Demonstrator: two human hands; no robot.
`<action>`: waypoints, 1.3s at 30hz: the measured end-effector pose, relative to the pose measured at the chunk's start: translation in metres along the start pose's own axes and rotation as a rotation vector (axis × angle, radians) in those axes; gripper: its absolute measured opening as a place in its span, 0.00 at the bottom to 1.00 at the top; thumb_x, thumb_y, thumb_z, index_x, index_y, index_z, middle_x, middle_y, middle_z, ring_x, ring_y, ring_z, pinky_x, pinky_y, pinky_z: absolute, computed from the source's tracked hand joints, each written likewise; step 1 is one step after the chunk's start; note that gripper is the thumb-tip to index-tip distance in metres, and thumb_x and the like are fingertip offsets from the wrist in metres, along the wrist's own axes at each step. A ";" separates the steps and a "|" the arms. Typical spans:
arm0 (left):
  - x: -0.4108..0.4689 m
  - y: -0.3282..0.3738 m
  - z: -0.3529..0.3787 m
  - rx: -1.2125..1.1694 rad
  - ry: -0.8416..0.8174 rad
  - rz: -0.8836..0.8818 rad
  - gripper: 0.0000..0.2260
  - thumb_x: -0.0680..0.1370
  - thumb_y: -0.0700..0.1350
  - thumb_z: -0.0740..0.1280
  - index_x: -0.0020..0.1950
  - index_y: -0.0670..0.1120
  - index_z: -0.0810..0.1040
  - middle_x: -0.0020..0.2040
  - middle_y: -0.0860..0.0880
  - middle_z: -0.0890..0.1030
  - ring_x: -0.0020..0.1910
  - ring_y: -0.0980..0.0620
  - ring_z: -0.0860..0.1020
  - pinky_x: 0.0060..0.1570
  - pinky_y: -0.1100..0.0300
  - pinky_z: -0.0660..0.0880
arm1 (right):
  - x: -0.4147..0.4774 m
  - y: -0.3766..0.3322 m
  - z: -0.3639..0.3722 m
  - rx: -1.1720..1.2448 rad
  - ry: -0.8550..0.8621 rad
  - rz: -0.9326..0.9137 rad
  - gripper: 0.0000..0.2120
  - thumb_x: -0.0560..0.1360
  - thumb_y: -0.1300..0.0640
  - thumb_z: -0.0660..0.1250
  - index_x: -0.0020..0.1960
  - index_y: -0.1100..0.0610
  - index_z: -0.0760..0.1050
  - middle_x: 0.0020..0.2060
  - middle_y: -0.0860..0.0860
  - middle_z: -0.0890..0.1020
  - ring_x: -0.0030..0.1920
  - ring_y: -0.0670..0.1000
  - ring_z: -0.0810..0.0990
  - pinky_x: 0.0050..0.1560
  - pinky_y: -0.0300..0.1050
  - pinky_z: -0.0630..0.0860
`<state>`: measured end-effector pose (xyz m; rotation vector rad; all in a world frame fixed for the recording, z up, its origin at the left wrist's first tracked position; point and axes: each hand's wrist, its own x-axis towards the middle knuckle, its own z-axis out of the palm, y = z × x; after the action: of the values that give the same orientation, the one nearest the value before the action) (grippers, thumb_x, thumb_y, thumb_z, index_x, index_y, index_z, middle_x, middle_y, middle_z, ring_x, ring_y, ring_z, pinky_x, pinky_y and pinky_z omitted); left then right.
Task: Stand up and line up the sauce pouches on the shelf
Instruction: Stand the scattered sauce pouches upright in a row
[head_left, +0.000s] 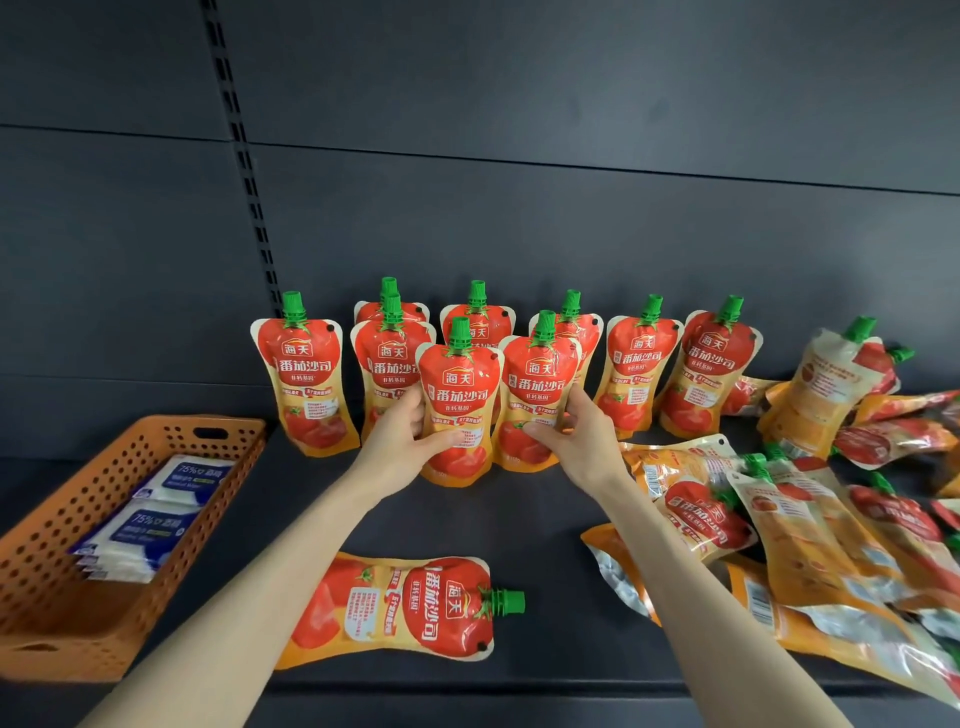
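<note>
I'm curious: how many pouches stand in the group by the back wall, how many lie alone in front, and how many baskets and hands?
Upright pouches: 9
Lone flat pouch: 1
Orange basket: 1
Hands: 2, left hand and right hand, each gripping an upright pouch
Total: 13

Glossy sauce pouches (457, 410) on a matt dark shelf (545, 525)
The pouches are creased, shiny plastic film with ribbed green plastic caps (460, 332); at 4 o'clock some show silvery foil-like backs. The back panel (571, 104) looks smooth and matt. At 9 o'clock, the perforated orange plastic basket (62, 644) holds glossy film wipe packets (156, 525).
</note>
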<state>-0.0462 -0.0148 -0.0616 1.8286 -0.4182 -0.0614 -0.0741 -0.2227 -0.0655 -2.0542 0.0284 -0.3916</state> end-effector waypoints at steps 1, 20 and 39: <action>0.000 0.000 0.001 0.004 -0.004 0.003 0.27 0.73 0.42 0.70 0.69 0.50 0.64 0.61 0.56 0.74 0.61 0.58 0.73 0.58 0.62 0.72 | 0.000 0.000 0.000 -0.006 0.001 -0.006 0.23 0.74 0.58 0.69 0.66 0.57 0.67 0.61 0.51 0.78 0.61 0.51 0.76 0.52 0.35 0.72; -0.015 0.004 0.004 0.125 0.087 -0.096 0.27 0.71 0.45 0.73 0.67 0.47 0.67 0.64 0.49 0.74 0.63 0.51 0.73 0.60 0.56 0.70 | -0.013 -0.013 -0.009 -0.055 -0.027 0.078 0.24 0.74 0.56 0.69 0.67 0.58 0.66 0.59 0.50 0.77 0.58 0.48 0.77 0.46 0.29 0.73; -0.138 0.017 0.042 1.016 0.008 -0.178 0.25 0.74 0.66 0.56 0.65 0.53 0.70 0.63 0.54 0.73 0.63 0.50 0.71 0.63 0.52 0.59 | -0.133 0.021 -0.069 -0.570 -0.145 -0.133 0.14 0.77 0.49 0.62 0.57 0.55 0.78 0.57 0.50 0.80 0.63 0.53 0.72 0.63 0.53 0.68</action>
<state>-0.1898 -0.0142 -0.0817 2.8641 -0.2902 0.0491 -0.2171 -0.2679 -0.0882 -2.6532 -0.0957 -0.3391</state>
